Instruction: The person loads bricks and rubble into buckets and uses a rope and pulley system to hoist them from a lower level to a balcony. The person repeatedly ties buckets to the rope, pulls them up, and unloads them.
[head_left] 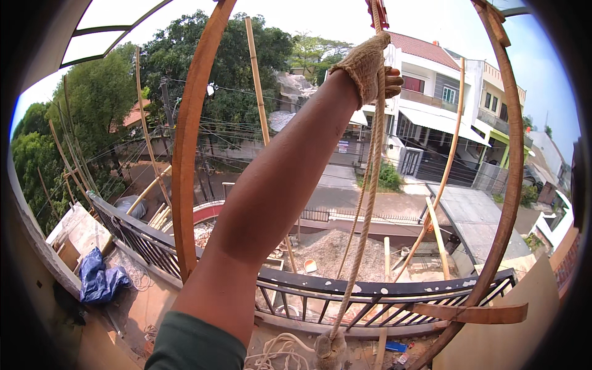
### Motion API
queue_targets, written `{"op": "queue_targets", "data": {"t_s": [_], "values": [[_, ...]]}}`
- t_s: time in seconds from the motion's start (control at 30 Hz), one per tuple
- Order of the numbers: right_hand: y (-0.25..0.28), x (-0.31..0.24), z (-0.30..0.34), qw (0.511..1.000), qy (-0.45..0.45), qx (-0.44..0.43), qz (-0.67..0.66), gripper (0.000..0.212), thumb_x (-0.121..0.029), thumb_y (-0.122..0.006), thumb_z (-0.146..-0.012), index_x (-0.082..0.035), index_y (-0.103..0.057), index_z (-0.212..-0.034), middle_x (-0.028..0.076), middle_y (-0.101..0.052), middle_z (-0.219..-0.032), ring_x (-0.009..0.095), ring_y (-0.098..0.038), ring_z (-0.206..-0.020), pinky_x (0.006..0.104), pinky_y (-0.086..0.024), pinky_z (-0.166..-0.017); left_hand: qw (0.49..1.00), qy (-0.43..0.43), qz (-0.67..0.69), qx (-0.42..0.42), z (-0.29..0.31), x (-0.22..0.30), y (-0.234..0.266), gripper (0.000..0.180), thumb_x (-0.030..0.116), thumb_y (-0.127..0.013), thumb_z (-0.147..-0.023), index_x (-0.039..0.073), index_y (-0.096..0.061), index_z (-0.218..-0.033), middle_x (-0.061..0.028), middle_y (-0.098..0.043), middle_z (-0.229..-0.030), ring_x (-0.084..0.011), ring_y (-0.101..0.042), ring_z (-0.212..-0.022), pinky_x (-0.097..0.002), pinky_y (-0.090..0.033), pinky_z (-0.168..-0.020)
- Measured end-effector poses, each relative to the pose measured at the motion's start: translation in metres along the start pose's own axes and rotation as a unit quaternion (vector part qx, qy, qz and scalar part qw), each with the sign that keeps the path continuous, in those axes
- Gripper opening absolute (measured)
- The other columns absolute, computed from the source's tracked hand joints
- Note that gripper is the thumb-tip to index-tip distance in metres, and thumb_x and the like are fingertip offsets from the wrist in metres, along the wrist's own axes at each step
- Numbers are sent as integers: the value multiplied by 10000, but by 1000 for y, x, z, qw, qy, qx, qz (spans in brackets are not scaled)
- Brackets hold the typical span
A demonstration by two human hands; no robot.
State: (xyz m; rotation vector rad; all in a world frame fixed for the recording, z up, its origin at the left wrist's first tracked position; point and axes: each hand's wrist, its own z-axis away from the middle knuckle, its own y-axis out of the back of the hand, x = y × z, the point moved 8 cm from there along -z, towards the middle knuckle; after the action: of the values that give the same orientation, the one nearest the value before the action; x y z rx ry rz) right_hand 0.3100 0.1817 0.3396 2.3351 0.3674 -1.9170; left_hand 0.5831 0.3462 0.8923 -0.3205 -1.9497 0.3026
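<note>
My left arm, in a dark green sleeve, stretches up and forward across the view. The left hand (pixel 372 69), in a coarse knitted tan glove, is closed around a thick pale rope (pixel 368 209) high up. Just above it, a red metal fitting (pixel 379 13) shows at the top edge, partly cut off. Low down, my right hand (pixel 330 351), in a similar glove, is closed on the rope's lower part near the bottom edge; its forearm is out of view. A second strand of rope runs beside the first. Loose rope (pixel 279 353) lies in loops left of the right hand.
Wooden posts (pixel 185 142) stand left and right, with a short plank (pixel 475 312) across the right one. Ahead runs a black metal railing (pixel 370 288). A blue tarp (pixel 102 277) lies at left. Beyond and below are bamboo poles (pixel 256 80), a gravel heap (pixel 336 250), street and houses.
</note>
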Motion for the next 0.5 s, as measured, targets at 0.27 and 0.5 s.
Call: {"op": "queue_targets", "data": {"t_s": [0.27,0.5], "values": [[21,141,-77,972,82,-44,217,277,-313,-682,-1018,-39,-636,-1010,129,-622,-720,279,-632,-647,410,-498,-588,992,-24,125,-16,65,-77,9,359,445,-557,-1102,199,-528,-842,99,-460,-630,-20,-333,-417,-219,-241,-366],[4,123,-157,669,-71,-565,477,416,-283,-558,-990,-81,-686,-1330,231,-717,-1273,383,-667,-1217,466,-512,-1051,974,25,224,7,194,-141,31,352,439,-590,-1086,144,-539,-903,64,-475,-656,-39,-342,-434,-218,-251,-372]]}}
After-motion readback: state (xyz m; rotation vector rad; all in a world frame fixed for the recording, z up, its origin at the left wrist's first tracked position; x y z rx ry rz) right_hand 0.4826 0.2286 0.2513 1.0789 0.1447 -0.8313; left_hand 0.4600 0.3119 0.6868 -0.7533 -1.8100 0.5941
